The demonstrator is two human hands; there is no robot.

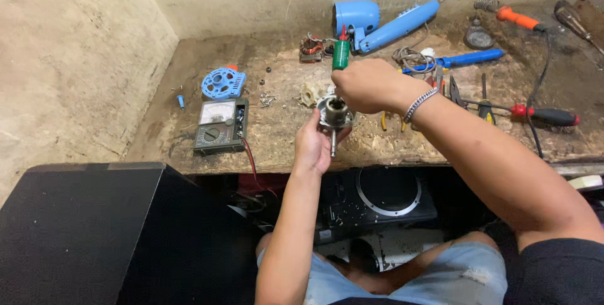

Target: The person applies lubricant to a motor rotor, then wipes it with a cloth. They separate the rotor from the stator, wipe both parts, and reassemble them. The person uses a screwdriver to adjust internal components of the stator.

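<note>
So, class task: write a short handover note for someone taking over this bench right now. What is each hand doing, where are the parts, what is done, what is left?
Left hand: holds a small metal motor part with its shaft pointing down, above the bench edge.
Right hand: grips a green-handled screwdriver, tip down into the top of that part.
On the wooden bench: a meter and a blue round cover to the left, a blue housing and a copper coil at the back, loose screws, more screwdrivers to the right.
Done: the appliance is apart.
Left: work on the held part; reassembly.
</note>
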